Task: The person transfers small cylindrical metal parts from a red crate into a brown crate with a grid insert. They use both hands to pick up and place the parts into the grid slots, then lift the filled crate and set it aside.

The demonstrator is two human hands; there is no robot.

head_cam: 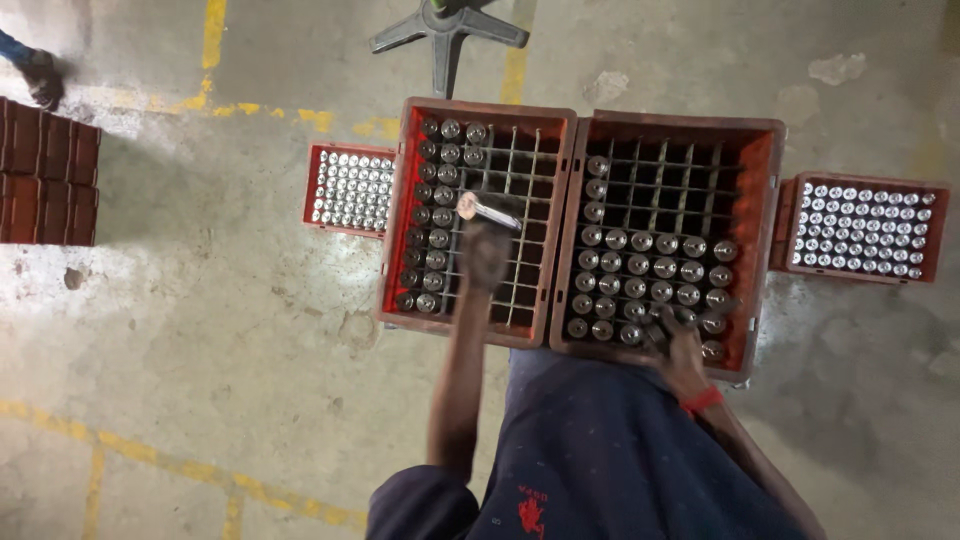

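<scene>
**Bottle held flat over left crate**

Left hand (486, 250) clenched round a bottle (487, 208), long axis lying left-right, above empty cells of left crate (400, 200); right hand (682, 352) resting on capped bottles at near edge of right crate (765, 180), grasp unclear.

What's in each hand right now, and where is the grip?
The left hand holds a metal cylinder by its lower end over the left crate. The right hand reaches among cylinders in the right crate; its grip cannot be told.
</scene>
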